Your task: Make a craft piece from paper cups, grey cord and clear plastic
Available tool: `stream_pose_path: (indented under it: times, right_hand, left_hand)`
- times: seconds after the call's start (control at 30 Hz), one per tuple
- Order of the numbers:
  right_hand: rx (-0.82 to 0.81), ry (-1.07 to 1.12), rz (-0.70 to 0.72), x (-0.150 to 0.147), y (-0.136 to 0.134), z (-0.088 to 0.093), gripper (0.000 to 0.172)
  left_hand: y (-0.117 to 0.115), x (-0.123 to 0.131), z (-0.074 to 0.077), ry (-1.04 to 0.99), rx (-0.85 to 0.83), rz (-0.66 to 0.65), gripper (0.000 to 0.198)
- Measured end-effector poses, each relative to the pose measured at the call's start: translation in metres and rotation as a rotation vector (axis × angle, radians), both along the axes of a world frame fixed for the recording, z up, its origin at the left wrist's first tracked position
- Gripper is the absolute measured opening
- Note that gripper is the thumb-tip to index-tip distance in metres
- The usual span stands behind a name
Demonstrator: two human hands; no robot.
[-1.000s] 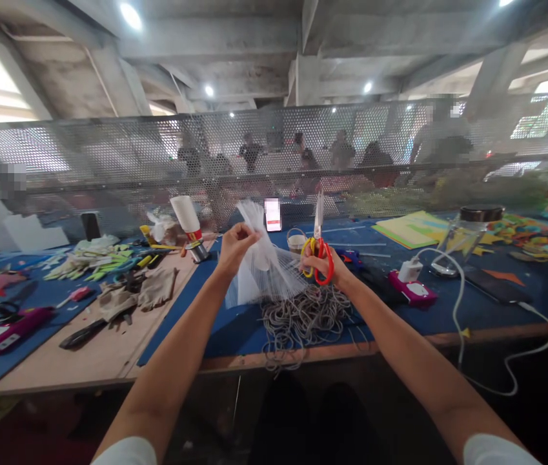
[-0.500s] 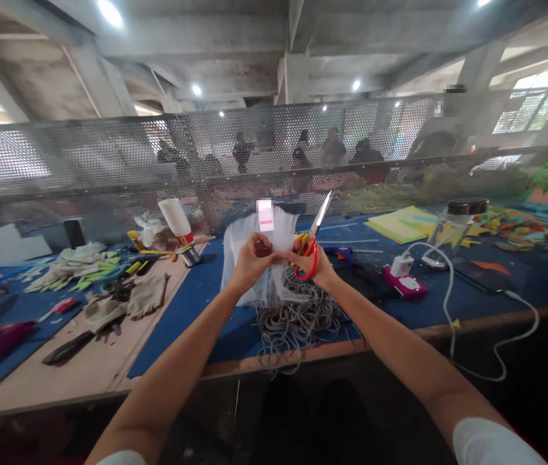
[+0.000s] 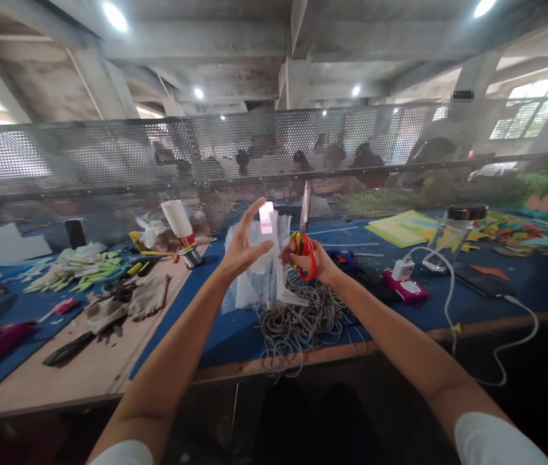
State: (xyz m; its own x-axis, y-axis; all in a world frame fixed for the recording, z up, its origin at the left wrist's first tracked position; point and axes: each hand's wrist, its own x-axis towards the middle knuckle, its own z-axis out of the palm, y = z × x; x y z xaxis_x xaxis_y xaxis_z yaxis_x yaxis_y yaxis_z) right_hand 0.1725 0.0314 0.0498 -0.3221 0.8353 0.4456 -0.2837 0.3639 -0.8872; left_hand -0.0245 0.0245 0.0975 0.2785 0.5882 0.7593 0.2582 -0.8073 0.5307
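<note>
My left hand [image 3: 244, 248] is open, thumb and fingers spread apart, over the pale translucent sheet material [image 3: 249, 290]. My right hand [image 3: 319, 261] is closed around the handles of scissors [image 3: 306, 255], red and yellow, whose metal blades point upward. The right thumb and fingertips are also close together at the edge of the sheet material; whether they pinch it I cannot tell. A phone with a lit screen [image 3: 266, 218] stands upright just beyond the hands. Below them lies a tangled heap of grey cord [image 3: 297, 323].
A perforated metal screen [image 3: 235, 155] runs along the back, with people beyond it. Stacked paper cups [image 3: 177, 219] and gloves [image 3: 150, 297] are at left. To the right are a magenta power strip [image 3: 405, 287], a glass jar [image 3: 448, 236] and coloured sheets [image 3: 402, 227].
My left hand has moved left, away from my right hand, and its fingers have spread. The scissors have turned to a more upright angle in my right hand.
</note>
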Motion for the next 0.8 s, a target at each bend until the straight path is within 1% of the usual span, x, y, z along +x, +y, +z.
stream_pose_path:
  times: [0.03, 0.07, 0.17, 0.23, 0.27, 0.3, 0.33, 0.4, 0.47, 0.5, 0.57, 0.6, 0.67, 0.73, 0.8]
  right_hand:
    - [0.000, -0.009, 0.012, -0.001, 0.000, 0.001, 0.046]
    - [0.006, -0.004, 0.013, -0.002, 0.000, 0.002, 0.046]
    - [0.025, 0.065, 0.005, 0.000, 0.002, 0.003, 0.045]
    - [0.005, 0.084, -0.005, 0.003, 0.004, 0.003, 0.046]
    - [-0.007, 0.076, -0.013, 0.006, 0.005, 0.003, 0.046]
    - [-0.012, 0.063, -0.022, 0.008, 0.005, 0.004, 0.045]
    - [-0.009, 0.052, -0.029, 0.009, 0.005, 0.004, 0.044]
    - [0.011, 0.027, -0.021, 0.011, 0.005, 0.004, 0.040]
    - [0.021, 0.002, 0.006, 0.011, 0.003, 0.003, 0.038]
    - [0.023, -0.008, 0.017, 0.010, 0.003, 0.003, 0.037]
    - [0.032, -0.006, 0.015, 0.009, 0.003, 0.002, 0.037]
    - [0.038, 0.011, -0.004, 0.009, 0.004, 0.001, 0.039]
    - [0.040, 0.051, -0.061, 0.010, 0.008, 0.001, 0.041]
    - [0.036, 0.087, -0.131, 0.014, 0.012, 0.002, 0.045]
    - [0.039, 0.101, -0.195, 0.019, 0.017, 0.004, 0.046]
  left_hand:
    - [0.002, -0.002, 0.007, 0.056, -0.004, -0.016, 0.084]
    - [0.005, -0.004, 0.012, 0.105, -0.024, -0.012, 0.081]
    - [0.013, -0.010, 0.018, 0.242, -0.115, 0.060, 0.056]
    - [0.018, -0.014, 0.018, 0.291, -0.101, 0.108, 0.039]
    - [0.020, -0.015, 0.019, 0.281, -0.062, 0.129, 0.035]
    - [0.020, -0.015, 0.020, 0.250, -0.012, 0.144, 0.035]
    - [0.021, -0.015, 0.022, 0.209, 0.032, 0.149, 0.039]
    - [0.021, -0.012, 0.031, 0.135, 0.064, 0.111, 0.058]
    - [0.022, -0.007, 0.041, 0.145, -0.001, 0.018, 0.072]
    - [0.023, -0.004, 0.045, 0.180, -0.053, -0.040, 0.075]
    - [0.027, 0.000, 0.050, 0.248, -0.134, -0.105, 0.068]
    - [0.029, 0.001, 0.051, 0.276, -0.167, -0.104, 0.061]
    - [0.034, -0.001, 0.048, 0.292, -0.227, -0.048, 0.048]
    - [0.038, -0.008, 0.042, 0.287, -0.279, 0.033, 0.036]
    - [0.040, -0.014, 0.034, 0.306, -0.302, 0.047, 0.021]
